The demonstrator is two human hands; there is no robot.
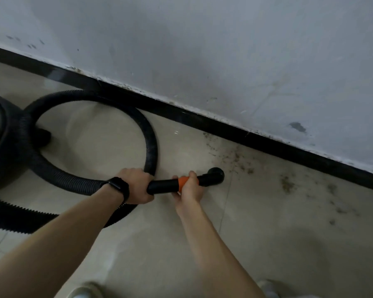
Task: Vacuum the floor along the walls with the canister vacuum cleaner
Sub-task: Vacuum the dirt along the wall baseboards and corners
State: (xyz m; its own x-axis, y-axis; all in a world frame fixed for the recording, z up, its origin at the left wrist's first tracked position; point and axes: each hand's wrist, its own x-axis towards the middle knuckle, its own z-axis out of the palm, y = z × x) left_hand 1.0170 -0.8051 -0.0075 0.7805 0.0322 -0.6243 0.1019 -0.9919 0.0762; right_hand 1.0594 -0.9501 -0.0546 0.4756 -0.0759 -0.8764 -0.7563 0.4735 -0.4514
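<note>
A black vacuum tube (163,186) with an orange collar (182,182) lies low over the beige tile floor (256,244), its round nozzle end (215,173) pointing right at the floor. My left hand (135,186), with a black watch on the wrist, grips the tube's rear end where the ribbed hose (91,130) joins. My right hand (190,188) grips the tube at the orange collar. The hose loops back to the black canister (0,143) at the left edge. Dark dirt specks (286,186) are scattered on the floor right of the nozzle, near the black baseboard (224,123).
A scuffed white wall (224,50) runs diagonally from upper left to right above the baseboard. A second stretch of hose (19,218) lies across the floor at lower left. The tips of my shoes (84,291) show at the bottom edge.
</note>
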